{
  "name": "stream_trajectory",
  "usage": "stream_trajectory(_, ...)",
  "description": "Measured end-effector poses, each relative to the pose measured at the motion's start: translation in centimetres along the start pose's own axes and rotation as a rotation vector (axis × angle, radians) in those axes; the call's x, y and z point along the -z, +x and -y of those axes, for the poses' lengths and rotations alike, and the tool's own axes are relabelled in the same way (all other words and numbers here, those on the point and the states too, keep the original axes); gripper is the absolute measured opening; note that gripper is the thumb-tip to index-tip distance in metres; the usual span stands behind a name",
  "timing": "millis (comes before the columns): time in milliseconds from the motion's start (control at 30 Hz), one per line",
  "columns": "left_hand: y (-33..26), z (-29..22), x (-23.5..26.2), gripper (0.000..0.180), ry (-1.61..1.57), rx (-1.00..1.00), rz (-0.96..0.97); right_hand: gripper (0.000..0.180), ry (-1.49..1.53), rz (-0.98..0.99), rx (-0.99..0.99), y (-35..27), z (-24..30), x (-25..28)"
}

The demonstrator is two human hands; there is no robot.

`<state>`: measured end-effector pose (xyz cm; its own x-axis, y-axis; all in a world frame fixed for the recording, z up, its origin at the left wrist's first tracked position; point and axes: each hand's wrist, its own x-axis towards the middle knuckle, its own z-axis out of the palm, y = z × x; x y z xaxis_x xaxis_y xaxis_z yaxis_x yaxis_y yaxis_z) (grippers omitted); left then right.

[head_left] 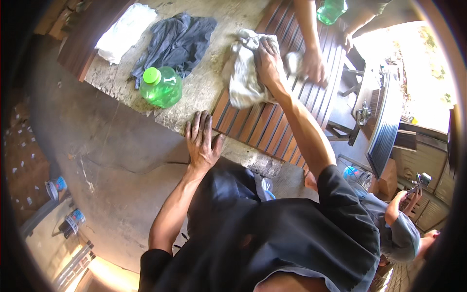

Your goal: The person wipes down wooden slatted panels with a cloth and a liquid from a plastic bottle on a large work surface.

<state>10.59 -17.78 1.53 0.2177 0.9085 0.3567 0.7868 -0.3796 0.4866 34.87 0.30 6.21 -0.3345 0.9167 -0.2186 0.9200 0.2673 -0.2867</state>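
Head view: right hand [268,61] presses a crumpled whitish rag [243,73] flat onto the slatted wooden panel [265,124], grip spread over the cloth, palm down, not clenched. Rag sits on the panel's near-left end, partly overhanging onto the concrete tabletop [204,92]. Left hand [202,141] is released, fingers splayed, braced on the tabletop edge just left of the panel, holding nothing. Another person's hand [311,65] works a second small cloth [293,61] on the panel just right of the rag. Left of the panel: green plastic bottle [161,87], dark cloth [177,41] and white cloth [124,31] beyond it. Second green bottle [332,10] at the panel's far end. Progress, my read: wiping is mid-way, slats near the rag are covered, the lower stretch of panel shows no cloth on it, can't tell if it's clean
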Motion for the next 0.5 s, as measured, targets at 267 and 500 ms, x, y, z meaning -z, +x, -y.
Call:
stream_trajectory(267, -1.6, 0.7, 0.1, 0.060, 0.042, 0.032, 0.024, 0.046, -0.029, -0.337, 0.346, -3.9, 5.1, -3.8)
stream_trajectory(500, 0.2, -0.4, -0.4, 0.056, 0.014, 0.015, 0.038, 0.042, -0.208, -0.895, -0.191, 17.7, -10.7, 3.0)
